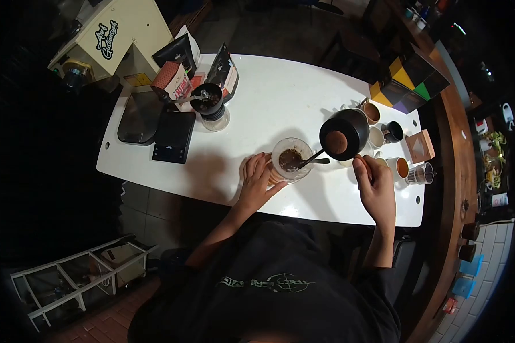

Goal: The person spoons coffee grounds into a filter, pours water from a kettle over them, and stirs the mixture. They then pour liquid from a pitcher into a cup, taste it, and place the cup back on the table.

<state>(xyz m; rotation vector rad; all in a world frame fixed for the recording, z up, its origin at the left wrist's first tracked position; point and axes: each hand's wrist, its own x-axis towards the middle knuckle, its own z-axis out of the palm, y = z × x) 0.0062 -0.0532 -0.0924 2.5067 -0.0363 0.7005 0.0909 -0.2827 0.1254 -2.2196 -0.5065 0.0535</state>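
Your left hand [257, 180] sits against the left and near side of the clear glass dripper [290, 144], thumb spread wide from the fingers (whether they truly grip it, I cannot tell). Dark, wet-looking grounds [290, 159] lie inside the dripper.

Your right hand [376, 188], to the right of the dripper, is curled tight and holds the black kettle [344, 130], which hangs to the dripper's right and a little beyond it. Its thin spout [312, 158] slants down to the left, the end over the dripper; I cannot make out whether water is running.

Well to the left of the dripper and farther from you stands the grinder [208, 103], beans showing in its dark top. The flat black scale [173, 137] lies left of the dripper too, out past the grinder. Well to the dripper's right, on the same white table [286, 86], you have a brown cup [371, 112], an orange-lined cup [402, 167] and, farthest out of these, a clear glass [422, 174].
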